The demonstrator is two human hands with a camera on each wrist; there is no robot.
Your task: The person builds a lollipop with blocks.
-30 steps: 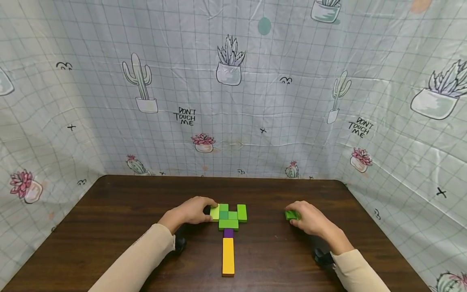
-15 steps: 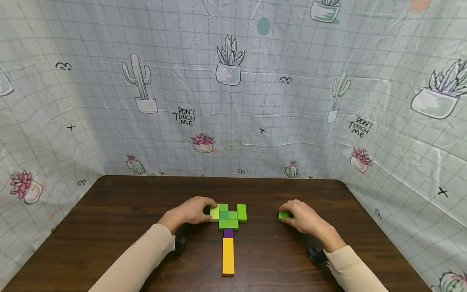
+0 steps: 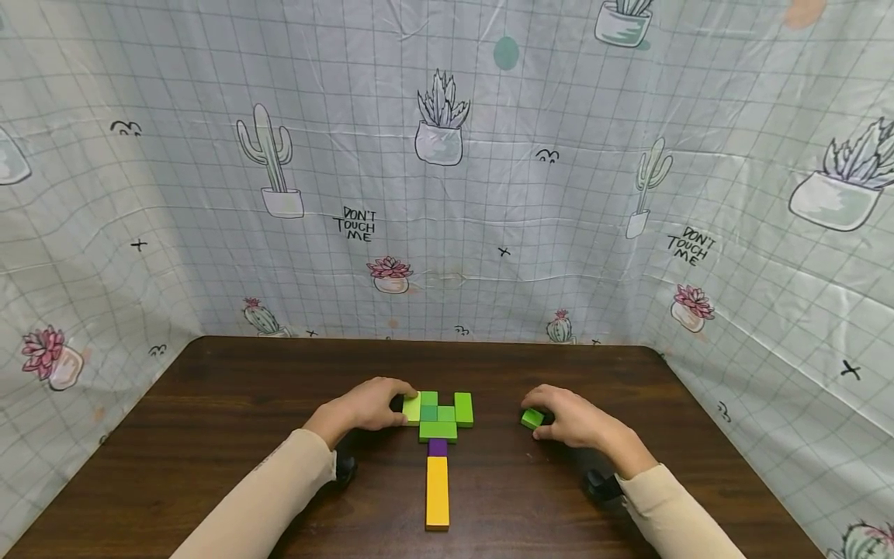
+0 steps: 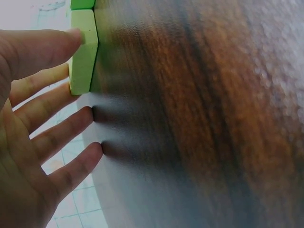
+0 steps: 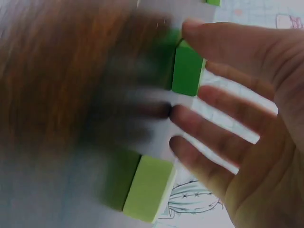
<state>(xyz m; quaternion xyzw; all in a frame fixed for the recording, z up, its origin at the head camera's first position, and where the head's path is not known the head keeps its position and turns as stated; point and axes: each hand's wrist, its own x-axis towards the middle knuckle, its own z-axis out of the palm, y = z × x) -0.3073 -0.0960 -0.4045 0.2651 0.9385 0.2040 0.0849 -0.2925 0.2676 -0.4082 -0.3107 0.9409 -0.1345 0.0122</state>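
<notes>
At the left end of a flat block figure, my left hand (image 3: 366, 403) pinches a yellow-green block (image 3: 411, 409) between thumb and fingers. In the left wrist view its thumb lies on the block's near face, with the other fingers spread behind and below. Right of the figure, my right hand (image 3: 578, 415) holds a small green block (image 3: 532, 418) on the table, and the block sits turned at an angle. The right wrist view shows this block's darker side between the thumb tip and the fingers. There, a light green block (image 5: 149, 187) stands apart, below the fingertips.
The figure also has a green upright block (image 3: 463, 409), a green crosswise block (image 3: 438, 431), smaller green pieces (image 3: 445, 414), a purple block (image 3: 437, 448) and a long yellow block (image 3: 437, 493). A patterned curtain (image 3: 447, 202) hangs behind the brown table (image 3: 279, 357).
My right hand has moved left with the green block, which is now turned at an angle. The left hand and the block figure have kept their places.
</notes>
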